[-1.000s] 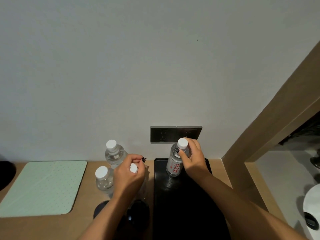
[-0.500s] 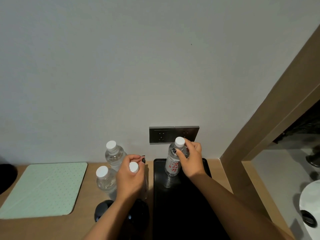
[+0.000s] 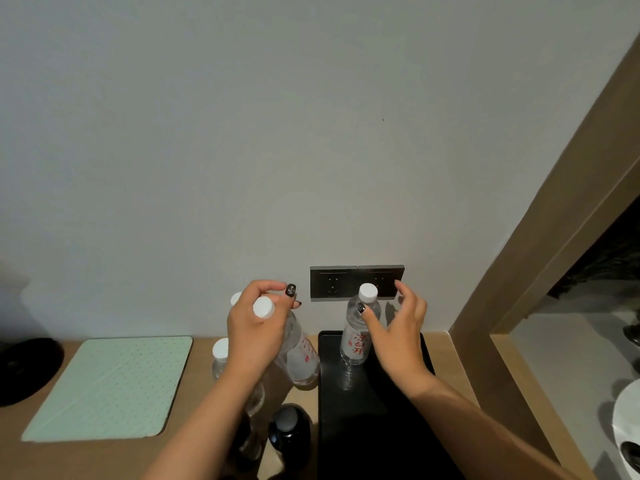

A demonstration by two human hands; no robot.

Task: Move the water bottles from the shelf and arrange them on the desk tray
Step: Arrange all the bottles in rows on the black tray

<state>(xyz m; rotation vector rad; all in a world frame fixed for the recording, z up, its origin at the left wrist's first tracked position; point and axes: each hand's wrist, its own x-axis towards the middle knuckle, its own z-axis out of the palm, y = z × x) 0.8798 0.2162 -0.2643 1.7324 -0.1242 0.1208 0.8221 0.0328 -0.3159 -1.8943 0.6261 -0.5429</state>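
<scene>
A clear water bottle with a white cap and red label [image 3: 356, 341] stands upright at the far end of the black tray [image 3: 388, 420]. My right hand [image 3: 394, 337] is around it with fingers spread; only the thumb lies against the bottle's shoulder. My left hand [image 3: 258, 327] grips a second bottle [image 3: 300, 356] by its neck. That bottle is tilted, its base just left of the tray's edge. Two more bottles stand on the desk behind my left arm: one cap [image 3: 220, 348] shows fully, the other cap [image 3: 236, 298] peeks out past my fingers.
A pale green mat [image 3: 107, 386] lies on the wooden desk at left, with a black round object [image 3: 24, 367] beyond it. A dark rounded item [image 3: 289, 429] sits near the tray's left edge. Grey wall sockets [image 3: 332, 283] are behind the tray. A wooden frame [image 3: 554, 271] borders the right.
My right hand has let go of the bottle on the tray and opened its fingers. My left hand has raised and tilted its bottle toward the tray.
</scene>
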